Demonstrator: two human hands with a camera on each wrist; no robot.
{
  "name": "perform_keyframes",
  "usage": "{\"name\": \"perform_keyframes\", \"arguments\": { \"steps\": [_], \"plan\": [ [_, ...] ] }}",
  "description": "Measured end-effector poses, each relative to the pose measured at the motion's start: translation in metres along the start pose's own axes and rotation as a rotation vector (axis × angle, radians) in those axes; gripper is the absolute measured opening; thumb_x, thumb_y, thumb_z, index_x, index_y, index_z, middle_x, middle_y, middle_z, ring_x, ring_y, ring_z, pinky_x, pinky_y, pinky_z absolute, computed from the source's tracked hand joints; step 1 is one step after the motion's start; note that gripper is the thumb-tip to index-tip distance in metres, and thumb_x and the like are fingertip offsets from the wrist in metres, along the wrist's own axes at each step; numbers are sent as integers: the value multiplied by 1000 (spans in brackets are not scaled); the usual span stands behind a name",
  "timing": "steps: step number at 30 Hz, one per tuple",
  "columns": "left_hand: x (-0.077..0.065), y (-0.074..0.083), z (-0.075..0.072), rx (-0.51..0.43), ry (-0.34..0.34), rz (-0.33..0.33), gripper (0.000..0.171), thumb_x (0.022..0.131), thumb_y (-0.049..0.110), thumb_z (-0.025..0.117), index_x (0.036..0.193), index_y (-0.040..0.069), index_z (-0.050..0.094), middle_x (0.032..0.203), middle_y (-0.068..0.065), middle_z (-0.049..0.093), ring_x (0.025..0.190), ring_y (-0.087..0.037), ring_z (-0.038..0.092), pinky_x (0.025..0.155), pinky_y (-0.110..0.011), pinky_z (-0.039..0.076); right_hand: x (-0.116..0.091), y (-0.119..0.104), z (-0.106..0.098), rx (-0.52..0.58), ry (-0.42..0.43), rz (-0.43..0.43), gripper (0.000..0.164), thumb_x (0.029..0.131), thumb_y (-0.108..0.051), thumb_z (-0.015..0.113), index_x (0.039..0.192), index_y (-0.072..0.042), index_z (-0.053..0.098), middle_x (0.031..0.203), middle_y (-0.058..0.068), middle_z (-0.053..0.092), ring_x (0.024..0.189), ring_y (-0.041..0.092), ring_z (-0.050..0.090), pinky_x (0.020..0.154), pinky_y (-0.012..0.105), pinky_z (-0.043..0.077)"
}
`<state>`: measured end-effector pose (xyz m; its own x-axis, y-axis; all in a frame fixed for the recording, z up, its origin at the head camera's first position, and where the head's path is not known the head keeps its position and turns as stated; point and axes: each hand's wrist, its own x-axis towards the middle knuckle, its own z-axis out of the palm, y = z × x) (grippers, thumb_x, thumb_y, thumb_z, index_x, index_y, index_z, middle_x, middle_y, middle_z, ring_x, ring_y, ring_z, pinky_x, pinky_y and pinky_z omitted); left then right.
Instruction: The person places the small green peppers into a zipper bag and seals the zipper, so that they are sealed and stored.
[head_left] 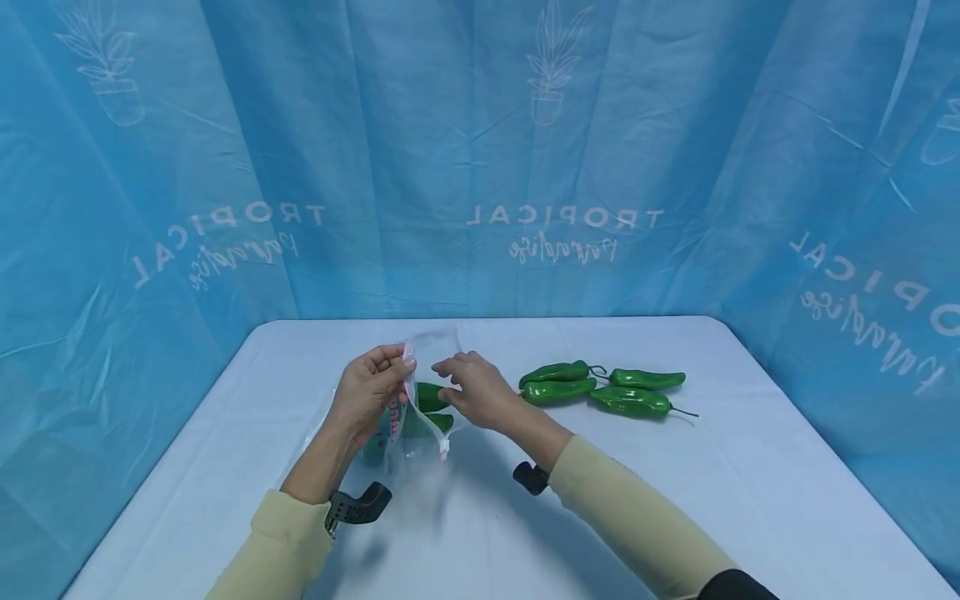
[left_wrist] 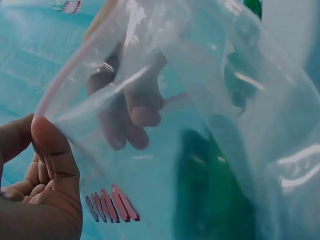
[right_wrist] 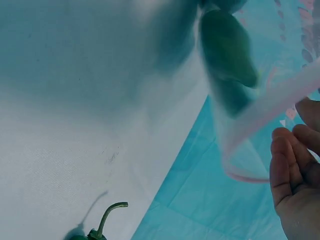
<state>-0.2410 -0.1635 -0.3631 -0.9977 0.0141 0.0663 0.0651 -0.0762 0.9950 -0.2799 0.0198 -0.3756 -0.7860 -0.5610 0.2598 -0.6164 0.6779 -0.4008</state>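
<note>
A clear zip bag (head_left: 420, 450) with a pale pink-edged mouth and red print holds green peppers (head_left: 429, 397), which show through the plastic. My left hand (head_left: 372, 387) pinches the bag's rim between thumb and fingers, holding the mouth up. My right hand (head_left: 480, 390) is at the right side of the mouth, its fingers loosely bent with nothing between them. In the left wrist view, the fingers (left_wrist: 142, 112) of the right hand show through the plastic. The right wrist view has the right hand (right_wrist: 300, 185) beside the pink rim, close to it.
Several loose green peppers (head_left: 558, 392) lie in a cluster on the white table (head_left: 750, 500), right of the right hand. Blue printed curtains (head_left: 495, 150) hang behind the table and along both sides.
</note>
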Motion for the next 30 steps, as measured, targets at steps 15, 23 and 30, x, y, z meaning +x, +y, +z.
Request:
{"name": "perform_keyframes", "arguments": {
  "steps": [15, 23, 30],
  "plan": [
    [0, -1, -4, 5, 31, -4, 50, 89, 27, 65, 126, -2, 48, 90, 4, 60, 62, -5, 56, 59, -14, 52, -28, 17, -15, 103, 116, 33, 36, 87, -28, 67, 121, -14, 62, 113, 2, 65, 101, 16, 58, 78, 29, 54],
    [1, -3, -7, 2, 41, -17, 45, 89, 25, 65, 123, 0, 50, 87, 6, 59, 60, -5, 55, 58, -14, 51, -46, 38, -23, 120, 154, 102, 33, 86, -25, 69, 117, -16, 65, 113, 1, 66, 101, 17, 59, 80, 34, 55],
    [0, -5, -8, 1, 36, -1, 45, 89, 25, 65, 124, 0, 49, 88, 5, 59, 60, -4, 55, 58, -14, 51, -66, 64, -30, 138, 147, 200, 34, 86, -28, 68, 118, -16, 64, 112, 2, 66, 106, 18, 59, 86, 38, 53]
  ]
}}
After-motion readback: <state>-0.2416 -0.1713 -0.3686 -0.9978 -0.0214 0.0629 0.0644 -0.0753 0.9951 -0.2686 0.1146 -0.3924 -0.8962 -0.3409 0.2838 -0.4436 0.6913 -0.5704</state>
